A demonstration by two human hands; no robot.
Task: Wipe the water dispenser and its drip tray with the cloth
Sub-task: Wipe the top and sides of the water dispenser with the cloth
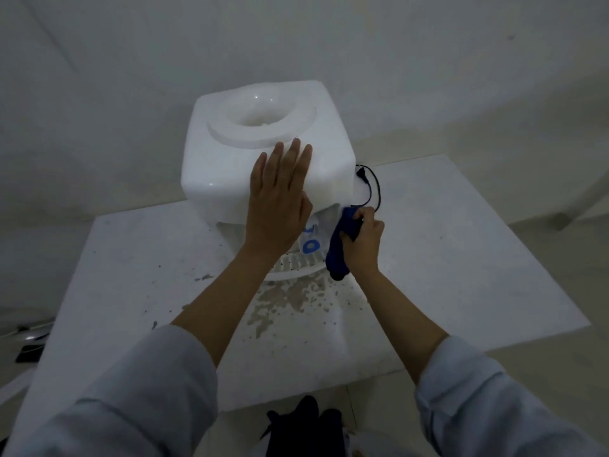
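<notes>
Soft blue cloth (339, 245), bunched in the right hand (362, 240), wipes beside the dispenser (263, 150). Left hand (278, 206) lies open and flat on its top, steadying the probably light, smooth plastic.

On my feed: both arms in loose pale grey-blue fabric sleeves, soft folds, pushed up to about mid-forearm; forearms and wrists bare below the cuffs. Left hand (276, 206) bare, no glove, no ring or watch I can see. Right hand (362, 239) bare too, no glove, wrist plain. No markings or logos visible on either sleeve. Dark garment at bottom centre of view, between the sleeves; too dim for me to make out detail.
</notes>
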